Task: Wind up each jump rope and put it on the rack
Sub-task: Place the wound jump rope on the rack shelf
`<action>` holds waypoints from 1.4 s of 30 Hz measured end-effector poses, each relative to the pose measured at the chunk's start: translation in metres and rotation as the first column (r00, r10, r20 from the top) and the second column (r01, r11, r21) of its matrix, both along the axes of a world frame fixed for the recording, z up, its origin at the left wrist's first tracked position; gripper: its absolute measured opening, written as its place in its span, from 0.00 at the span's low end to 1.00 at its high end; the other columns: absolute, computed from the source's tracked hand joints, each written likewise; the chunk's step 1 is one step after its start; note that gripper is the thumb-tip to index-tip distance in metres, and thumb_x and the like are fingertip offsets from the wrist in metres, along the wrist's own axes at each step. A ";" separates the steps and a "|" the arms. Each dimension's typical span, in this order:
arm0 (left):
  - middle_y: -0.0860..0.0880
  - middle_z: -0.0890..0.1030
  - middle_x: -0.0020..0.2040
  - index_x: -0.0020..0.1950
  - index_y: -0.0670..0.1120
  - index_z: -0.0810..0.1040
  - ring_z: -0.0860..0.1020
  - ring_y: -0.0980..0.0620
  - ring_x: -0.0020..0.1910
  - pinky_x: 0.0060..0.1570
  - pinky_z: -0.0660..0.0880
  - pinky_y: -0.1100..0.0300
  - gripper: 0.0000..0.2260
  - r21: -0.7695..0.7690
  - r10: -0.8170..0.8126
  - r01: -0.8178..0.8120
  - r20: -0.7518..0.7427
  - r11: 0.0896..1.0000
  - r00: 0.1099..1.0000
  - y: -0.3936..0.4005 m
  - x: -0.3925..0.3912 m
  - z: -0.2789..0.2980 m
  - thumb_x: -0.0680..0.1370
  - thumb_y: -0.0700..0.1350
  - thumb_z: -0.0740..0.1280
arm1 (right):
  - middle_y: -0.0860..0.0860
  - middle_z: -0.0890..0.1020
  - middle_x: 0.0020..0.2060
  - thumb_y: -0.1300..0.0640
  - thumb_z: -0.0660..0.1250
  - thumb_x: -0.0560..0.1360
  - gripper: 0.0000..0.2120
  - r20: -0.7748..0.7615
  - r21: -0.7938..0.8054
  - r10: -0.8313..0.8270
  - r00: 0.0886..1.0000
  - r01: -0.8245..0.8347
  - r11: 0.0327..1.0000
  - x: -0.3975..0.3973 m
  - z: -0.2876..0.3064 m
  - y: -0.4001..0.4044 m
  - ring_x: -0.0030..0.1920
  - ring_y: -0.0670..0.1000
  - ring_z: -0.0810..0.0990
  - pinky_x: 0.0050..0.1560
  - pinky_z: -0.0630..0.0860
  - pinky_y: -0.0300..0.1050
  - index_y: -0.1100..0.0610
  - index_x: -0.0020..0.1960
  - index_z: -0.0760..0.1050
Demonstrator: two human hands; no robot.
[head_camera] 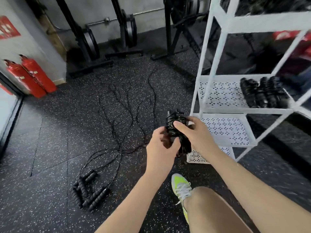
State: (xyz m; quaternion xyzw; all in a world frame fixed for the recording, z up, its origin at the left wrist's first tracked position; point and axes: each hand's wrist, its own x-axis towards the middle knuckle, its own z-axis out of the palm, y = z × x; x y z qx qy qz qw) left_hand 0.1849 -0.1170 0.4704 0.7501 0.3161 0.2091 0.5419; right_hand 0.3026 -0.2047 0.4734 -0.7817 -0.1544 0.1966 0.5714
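Note:
A wound-up black jump rope (175, 121) is held in front of me, just left of the white rack (220, 68). My right hand (196, 132) grips it from the right with the thumb across the coils. My left hand (161, 147) holds its lower end from the left. Several loose black jump ropes (121, 125) trail across the speckled floor, their foam handles (89, 190) piled at the lower left. More wound ropes (262, 93) lie on the rack's middle shelf at the right.
Two red fire extinguishers (28, 76) lean against the left wall. Black equipment stands (87, 46) line the back wall. My yellow-green shoe (181, 185) and bare knee are at the bottom right. The rack's lower perforated shelves (225, 128) are bare.

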 end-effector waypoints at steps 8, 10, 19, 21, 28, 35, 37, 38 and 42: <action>0.60 0.79 0.51 0.74 0.54 0.69 0.80 0.63 0.47 0.41 0.73 0.75 0.25 0.075 -0.219 0.222 -0.047 0.972 0.974 -0.075 0.074 0.032 0.79 0.48 0.71 | 0.44 0.83 0.54 0.38 0.73 0.73 0.25 0.091 -0.030 -0.124 0.988 0.128 0.991 0.054 0.032 -0.097 0.52 0.42 0.82 0.50 0.75 0.36 0.49 0.65 0.75; 0.55 0.81 0.51 0.73 0.52 0.69 0.81 0.61 0.44 0.34 0.71 0.76 0.23 0.072 -0.237 0.240 -0.055 0.968 0.970 -0.090 0.100 0.040 0.79 0.47 0.70 | 0.44 0.81 0.56 0.37 0.72 0.74 0.26 0.122 -0.028 -0.158 0.980 0.162 0.986 0.071 0.039 -0.117 0.53 0.44 0.81 0.52 0.75 0.38 0.48 0.67 0.74; 0.48 0.83 0.50 0.69 0.45 0.70 0.83 0.48 0.45 0.46 0.81 0.51 0.19 0.067 -0.186 0.196 -0.133 0.978 0.974 -0.102 0.225 0.057 0.80 0.45 0.67 | 0.47 0.82 0.53 0.50 0.61 0.84 0.14 0.384 -0.157 -0.137 0.913 0.211 0.965 0.159 0.041 -0.145 0.50 0.46 0.79 0.48 0.70 0.36 0.52 0.65 0.78; 0.45 0.83 0.53 0.70 0.45 0.69 0.81 0.47 0.46 0.42 0.78 0.53 0.19 0.110 -0.179 0.205 -0.210 0.973 0.961 -0.098 0.247 0.058 0.80 0.46 0.66 | 0.52 0.83 0.54 0.54 0.60 0.84 0.14 0.480 -0.253 -0.065 0.875 0.209 0.944 0.178 0.034 -0.146 0.52 0.51 0.79 0.52 0.75 0.41 0.55 0.65 0.78; 0.42 0.79 0.56 0.64 0.43 0.71 0.78 0.46 0.46 0.36 0.72 0.56 0.15 0.157 -0.221 0.292 -0.357 0.944 0.908 -0.089 0.294 0.046 0.79 0.45 0.66 | 0.56 0.82 0.53 0.59 0.62 0.80 0.13 0.598 -0.538 0.161 0.785 0.244 0.807 0.212 0.013 -0.158 0.57 0.60 0.75 0.57 0.76 0.56 0.59 0.60 0.81; 0.47 0.78 0.47 0.65 0.46 0.70 0.80 0.48 0.41 0.37 0.77 0.55 0.14 0.200 -0.237 0.317 -0.343 0.927 0.909 -0.092 0.292 0.029 0.80 0.46 0.65 | 0.54 0.81 0.55 0.59 0.63 0.80 0.12 0.582 -0.511 0.152 0.799 0.214 0.833 0.214 0.009 -0.159 0.60 0.57 0.73 0.60 0.74 0.53 0.59 0.61 0.80; 0.49 0.77 0.45 0.66 0.47 0.71 0.79 0.49 0.39 0.34 0.75 0.57 0.14 0.225 -0.254 0.350 -0.365 0.909 0.896 -0.090 0.288 0.031 0.81 0.47 0.64 | 0.54 0.81 0.54 0.58 0.63 0.80 0.12 0.577 -0.521 0.161 0.801 0.209 0.828 0.211 0.012 -0.159 0.60 0.57 0.73 0.59 0.74 0.53 0.59 0.60 0.80; 0.48 0.78 0.45 0.66 0.47 0.72 0.79 0.50 0.39 0.33 0.75 0.58 0.14 0.223 -0.270 0.366 -0.368 0.903 0.890 -0.089 0.285 0.032 0.81 0.48 0.64 | 0.55 0.81 0.54 0.58 0.63 0.80 0.12 0.573 -0.523 0.161 0.804 0.207 0.827 0.208 0.013 -0.158 0.60 0.58 0.73 0.59 0.74 0.54 0.60 0.60 0.80; 0.46 0.80 0.51 0.65 0.49 0.73 0.78 0.50 0.39 0.33 0.74 0.58 0.12 0.242 -0.299 0.395 -0.352 0.886 0.887 -0.085 0.269 0.038 0.81 0.46 0.63 | 0.55 0.82 0.54 0.60 0.64 0.80 0.12 0.602 -0.470 0.139 0.787 0.209 0.857 0.189 0.019 -0.149 0.62 0.59 0.73 0.60 0.74 0.55 0.60 0.60 0.80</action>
